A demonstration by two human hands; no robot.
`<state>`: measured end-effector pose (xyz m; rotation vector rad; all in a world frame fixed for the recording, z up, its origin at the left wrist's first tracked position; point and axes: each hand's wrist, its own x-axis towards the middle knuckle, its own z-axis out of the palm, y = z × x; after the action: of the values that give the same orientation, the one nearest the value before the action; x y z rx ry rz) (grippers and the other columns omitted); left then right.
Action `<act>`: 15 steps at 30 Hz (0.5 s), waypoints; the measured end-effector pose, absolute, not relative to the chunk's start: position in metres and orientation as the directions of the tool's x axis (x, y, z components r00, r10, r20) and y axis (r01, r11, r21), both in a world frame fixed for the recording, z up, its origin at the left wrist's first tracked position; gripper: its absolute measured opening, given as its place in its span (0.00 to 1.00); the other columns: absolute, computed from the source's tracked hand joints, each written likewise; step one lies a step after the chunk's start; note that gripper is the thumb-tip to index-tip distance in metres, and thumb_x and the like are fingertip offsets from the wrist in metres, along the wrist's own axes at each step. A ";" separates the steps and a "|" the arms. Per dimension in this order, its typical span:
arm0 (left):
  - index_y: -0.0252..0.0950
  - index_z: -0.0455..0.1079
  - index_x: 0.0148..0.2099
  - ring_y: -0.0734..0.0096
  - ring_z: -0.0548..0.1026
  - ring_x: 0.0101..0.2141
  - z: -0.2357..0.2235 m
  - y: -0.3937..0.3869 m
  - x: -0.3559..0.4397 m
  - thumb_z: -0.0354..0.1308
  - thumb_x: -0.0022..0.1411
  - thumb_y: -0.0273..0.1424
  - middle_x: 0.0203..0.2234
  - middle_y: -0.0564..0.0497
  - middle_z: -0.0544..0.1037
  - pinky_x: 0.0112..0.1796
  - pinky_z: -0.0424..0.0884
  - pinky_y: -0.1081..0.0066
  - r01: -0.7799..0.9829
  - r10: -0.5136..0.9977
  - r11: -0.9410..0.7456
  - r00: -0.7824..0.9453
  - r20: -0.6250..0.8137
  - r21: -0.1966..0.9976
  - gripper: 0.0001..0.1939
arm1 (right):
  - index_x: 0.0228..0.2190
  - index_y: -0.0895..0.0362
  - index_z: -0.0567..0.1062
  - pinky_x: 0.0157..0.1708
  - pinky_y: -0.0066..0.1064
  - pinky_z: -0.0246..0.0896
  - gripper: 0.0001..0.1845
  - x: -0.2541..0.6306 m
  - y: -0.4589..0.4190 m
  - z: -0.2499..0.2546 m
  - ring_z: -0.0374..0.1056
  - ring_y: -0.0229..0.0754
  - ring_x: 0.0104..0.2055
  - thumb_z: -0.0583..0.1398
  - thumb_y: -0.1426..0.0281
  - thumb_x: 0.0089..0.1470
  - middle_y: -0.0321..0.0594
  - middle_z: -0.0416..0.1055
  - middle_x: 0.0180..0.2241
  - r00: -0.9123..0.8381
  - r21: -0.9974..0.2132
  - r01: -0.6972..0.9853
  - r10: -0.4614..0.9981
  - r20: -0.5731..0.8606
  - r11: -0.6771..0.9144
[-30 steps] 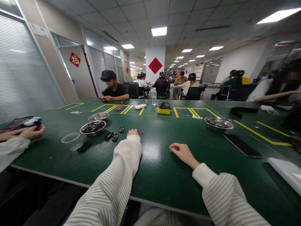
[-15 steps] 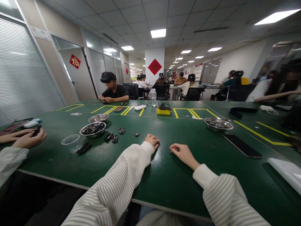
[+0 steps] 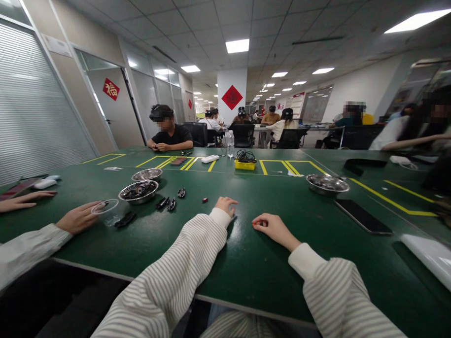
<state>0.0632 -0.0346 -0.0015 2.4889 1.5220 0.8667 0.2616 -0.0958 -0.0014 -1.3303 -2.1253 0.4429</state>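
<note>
My right hand (image 3: 270, 225) rests low over the green table, thumb and forefinger closed on a small orange-red piece (image 3: 254, 224) whose kind is too small to make out. My left hand (image 3: 226, 206) is just across from it, fingers apart and curved, with nothing seen in it. A small red-and-black part (image 3: 204, 200) lies left of my left hand. Farther left, several black-and-silver parts (image 3: 167, 203) sit together, and a single similar part (image 3: 182, 192) lies beyond them.
Two metal bowls, a front one (image 3: 123, 197) with dark parts and one behind (image 3: 136, 175), stand left. A co-worker's hand (image 3: 79, 218) is at a clear plastic cup (image 3: 109, 219). On the right are another metal bowl (image 3: 326, 191), a phone (image 3: 362, 216) and a white object (image 3: 429, 260).
My left hand's fingers have spread and lifted slightly. An orange-red piece now shows at my right fingertips. The co-worker's hand at left has moved right to the plastic cup.
</note>
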 end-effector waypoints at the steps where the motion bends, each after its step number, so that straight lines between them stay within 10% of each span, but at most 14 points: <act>1: 0.36 0.68 0.38 0.64 0.62 0.40 0.000 -0.028 0.052 0.53 0.46 0.24 0.36 0.48 0.69 0.43 0.59 0.65 0.852 0.858 -0.413 0.247 0.450 0.322 0.13 | 0.28 0.56 0.74 0.24 0.25 0.54 0.11 0.262 -0.096 -0.002 0.60 0.35 0.24 0.57 0.65 0.40 0.37 0.69 0.25 -0.328 -0.564 0.697 0.896 0.298 0.443; 7: 0.30 0.67 0.36 0.55 0.61 0.42 -0.006 0.005 -0.003 0.53 0.49 0.26 0.37 0.40 0.67 0.40 0.60 0.59 0.939 0.939 0.007 -0.124 0.320 0.344 0.09 | 0.27 0.56 0.75 0.24 0.25 0.54 0.11 0.263 -0.095 -0.003 0.60 0.34 0.24 0.57 0.65 0.40 0.38 0.69 0.26 -0.316 -0.546 0.713 0.897 0.309 0.439; 15: 0.35 0.65 0.40 0.77 0.70 0.29 -0.018 0.007 0.024 0.56 0.44 0.20 0.27 0.52 0.72 0.35 0.67 0.73 0.747 0.950 -0.264 0.091 0.299 0.610 0.17 | 0.26 0.57 0.74 0.25 0.26 0.56 0.10 0.261 -0.098 -0.001 0.63 0.35 0.24 0.57 0.64 0.40 0.37 0.70 0.23 -0.288 -0.581 0.689 0.900 0.328 0.433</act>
<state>0.0237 0.0074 -0.0177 2.0725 1.6840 0.9501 0.2606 -0.0980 -0.0008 -1.3322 -2.0674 0.4384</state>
